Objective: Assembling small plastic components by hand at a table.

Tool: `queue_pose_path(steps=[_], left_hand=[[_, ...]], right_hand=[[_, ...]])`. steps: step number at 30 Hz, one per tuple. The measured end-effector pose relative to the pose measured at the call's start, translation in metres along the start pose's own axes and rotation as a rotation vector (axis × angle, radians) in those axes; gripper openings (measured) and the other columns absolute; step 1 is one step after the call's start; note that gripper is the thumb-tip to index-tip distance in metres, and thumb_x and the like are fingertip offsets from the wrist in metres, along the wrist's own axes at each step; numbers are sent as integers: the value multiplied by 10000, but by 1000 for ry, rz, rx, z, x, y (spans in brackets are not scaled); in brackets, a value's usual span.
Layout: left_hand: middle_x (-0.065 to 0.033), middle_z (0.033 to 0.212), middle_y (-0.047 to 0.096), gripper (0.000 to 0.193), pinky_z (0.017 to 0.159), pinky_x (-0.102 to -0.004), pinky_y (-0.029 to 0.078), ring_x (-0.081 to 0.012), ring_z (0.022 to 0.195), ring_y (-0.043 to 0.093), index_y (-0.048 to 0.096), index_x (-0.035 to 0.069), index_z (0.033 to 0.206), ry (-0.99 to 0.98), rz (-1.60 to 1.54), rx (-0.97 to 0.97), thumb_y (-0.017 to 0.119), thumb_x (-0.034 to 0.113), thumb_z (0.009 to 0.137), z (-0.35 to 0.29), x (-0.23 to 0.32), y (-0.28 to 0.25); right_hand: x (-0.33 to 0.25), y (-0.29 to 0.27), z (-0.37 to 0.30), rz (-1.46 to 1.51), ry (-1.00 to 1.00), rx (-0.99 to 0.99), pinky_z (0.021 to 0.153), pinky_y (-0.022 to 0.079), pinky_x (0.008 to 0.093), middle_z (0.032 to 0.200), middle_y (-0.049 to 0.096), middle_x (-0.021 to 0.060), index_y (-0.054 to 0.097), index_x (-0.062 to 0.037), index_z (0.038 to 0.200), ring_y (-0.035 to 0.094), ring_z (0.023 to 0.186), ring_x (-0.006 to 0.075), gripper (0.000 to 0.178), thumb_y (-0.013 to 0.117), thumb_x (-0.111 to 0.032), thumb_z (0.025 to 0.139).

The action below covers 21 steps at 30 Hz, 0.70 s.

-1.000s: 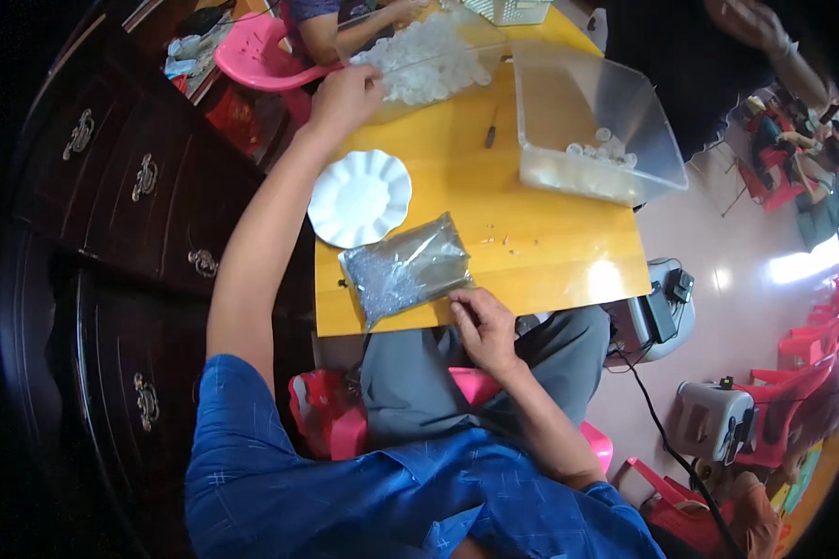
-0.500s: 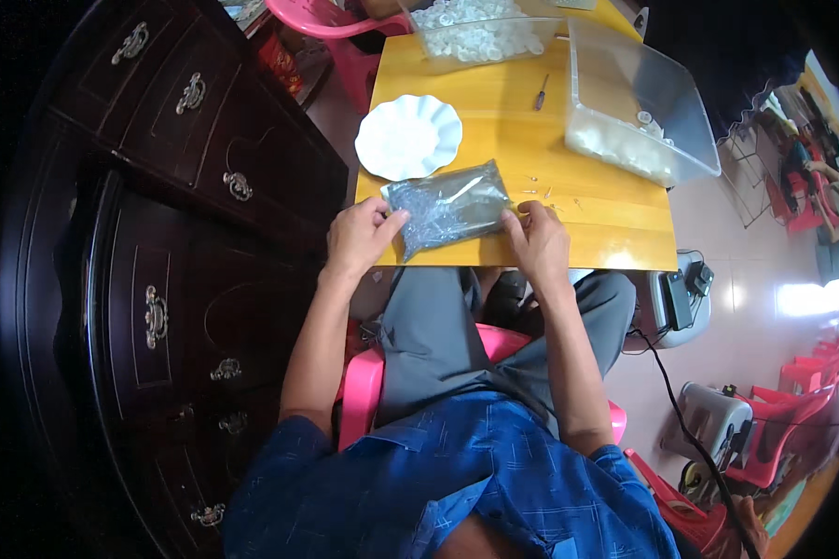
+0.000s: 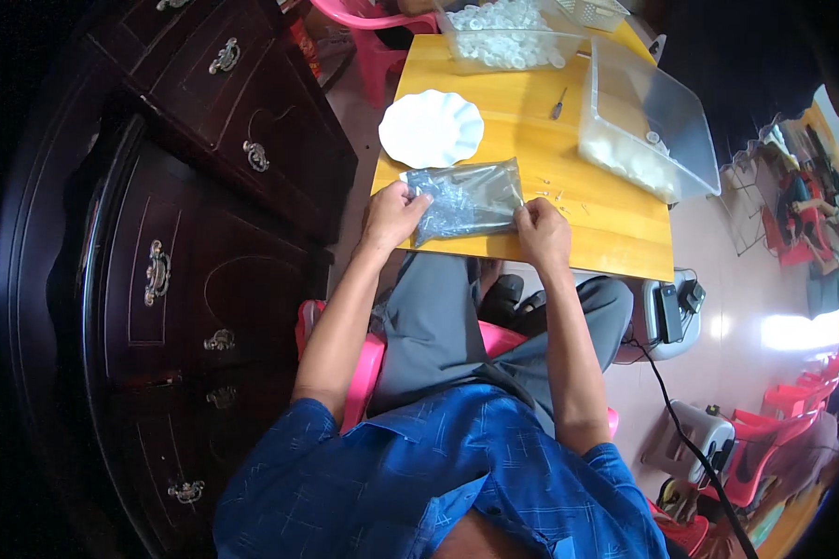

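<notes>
A clear plastic bag [image 3: 471,203] of small glinting transparent pieces lies near the front edge of the yellow table [image 3: 522,112]. Its contents are bunched toward the left end, while the right part looks flat and dark. My left hand [image 3: 393,216] pinches the bag's left end between thumb and fingers. At the opposite end, my right hand [image 3: 543,235] grips the lower right corner. Just beyond the bag stands a white plate with a scalloped rim [image 3: 410,130]. Several tiny loose pieces [image 3: 555,194] lie on the tabletop, right of the bag.
Two clear plastic bins, one at the back [image 3: 457,42] and one at the right [image 3: 643,88], hold whitish round parts. A screwdriver [image 3: 558,104] lies between them and the plate. Dark wooden drawers [image 3: 280,140] rise close on my left. A black cable [image 3: 680,410] runs at my right.
My right hand has closed on the bag's right corner, and the bag appears pulled flatter. The whole view has shifted slightly, moving the table and plate rightward in it.
</notes>
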<state>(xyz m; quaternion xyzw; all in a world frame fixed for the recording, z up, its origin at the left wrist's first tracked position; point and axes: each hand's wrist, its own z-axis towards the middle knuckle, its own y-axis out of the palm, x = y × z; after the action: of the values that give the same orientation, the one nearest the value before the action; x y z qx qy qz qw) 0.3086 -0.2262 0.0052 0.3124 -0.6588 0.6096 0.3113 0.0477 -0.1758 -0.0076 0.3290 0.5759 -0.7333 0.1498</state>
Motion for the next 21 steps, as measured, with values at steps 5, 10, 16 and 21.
queue_pose_path(steps=[5,10,16,21], left_hand=[[-92,846,714,257,664,-355,527,-203,726,669,659,-14,962,62,-291,15,722,225,890,-7,-22,5],[-18,963,688,290,619,-271,517,-121,775,645,622,30,1144,20,-719,-147,685,235,948,-23,2,11],[-115,1370,590,549,996,-421,514,-247,1230,598,461,8,1454,106,-1126,-294,654,110,950,-42,8,-14],[-114,1409,557,567,1084,-441,447,-264,1294,547,422,13,1494,47,-1263,-352,636,134,983,-32,-6,-23]], right_hand=[[-6,-3,-12,82,-144,122,747,534,470,849,698,189,666,-16,903,691,825,374,227,629,-240,923],[-15,-35,-14,258,-139,158,734,525,463,879,685,200,646,-10,937,682,844,378,194,626,-203,938],[-51,-34,-1,382,-207,214,726,520,443,857,662,228,630,-14,984,673,826,386,200,642,-208,940],[-86,-42,11,535,-329,218,675,523,431,802,657,212,593,-7,928,676,731,365,175,626,-176,959]])
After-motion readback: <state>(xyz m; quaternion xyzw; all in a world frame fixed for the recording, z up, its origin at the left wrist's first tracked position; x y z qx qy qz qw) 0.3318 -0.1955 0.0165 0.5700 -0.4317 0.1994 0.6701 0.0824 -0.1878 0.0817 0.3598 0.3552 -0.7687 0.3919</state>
